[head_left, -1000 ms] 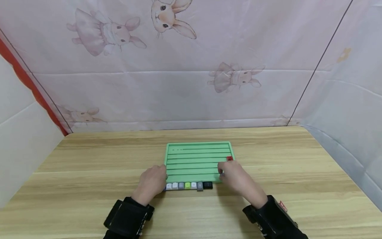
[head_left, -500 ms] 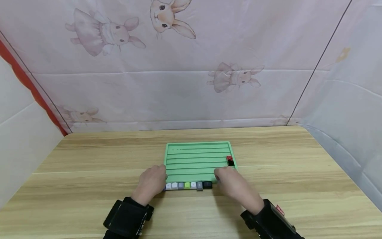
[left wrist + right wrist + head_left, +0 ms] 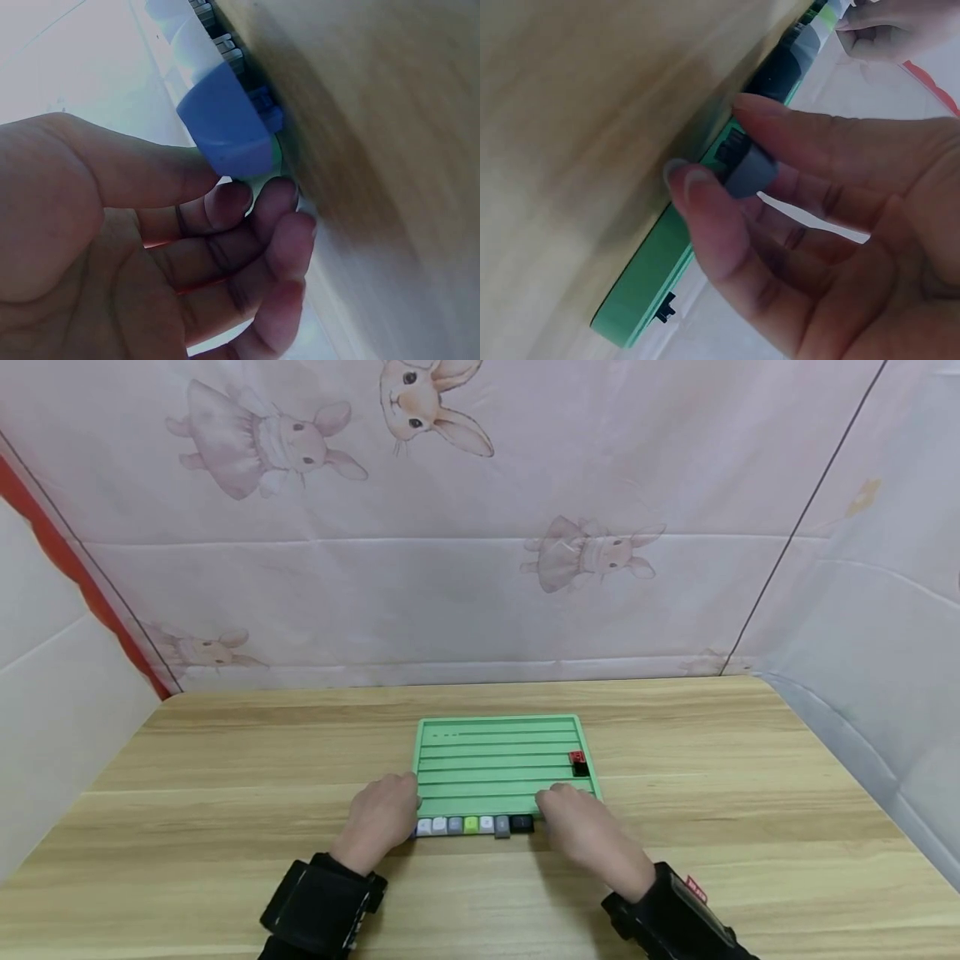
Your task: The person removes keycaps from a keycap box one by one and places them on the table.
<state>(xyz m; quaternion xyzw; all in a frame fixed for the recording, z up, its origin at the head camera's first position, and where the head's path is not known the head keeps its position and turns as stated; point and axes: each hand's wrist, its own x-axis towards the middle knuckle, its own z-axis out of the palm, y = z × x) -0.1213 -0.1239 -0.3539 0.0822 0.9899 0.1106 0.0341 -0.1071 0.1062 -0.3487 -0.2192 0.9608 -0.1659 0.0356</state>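
A light green ridged tray [image 3: 487, 762] lies on the table. My left hand [image 3: 382, 817] grips its left front corner, beside a blue keycap [image 3: 225, 124] in the left wrist view. A row of keycaps, among them a yellow-green keycap [image 3: 471, 826] and a wide black keycap [image 3: 521, 824], runs along the tray's front edge. Over the front right corner is my right hand [image 3: 592, 833]. Between its thumb and fingers it pinches a dark grey keycap [image 3: 751, 174], which the hand hides in the head view. A red keycap [image 3: 577, 757] and a black keycap [image 3: 581, 769] sit at the tray's right side.
The wood-grain table [image 3: 247, 760] extends around the tray. A pale fabric backdrop [image 3: 420, 610] with rabbit prints rises behind the table's far edge, and white fabric [image 3: 862, 652] hangs at the sides.
My right hand has moved toward the tray's front edge and slightly left, uncovering the black keycap below the red one. The left hand stays at its corner.
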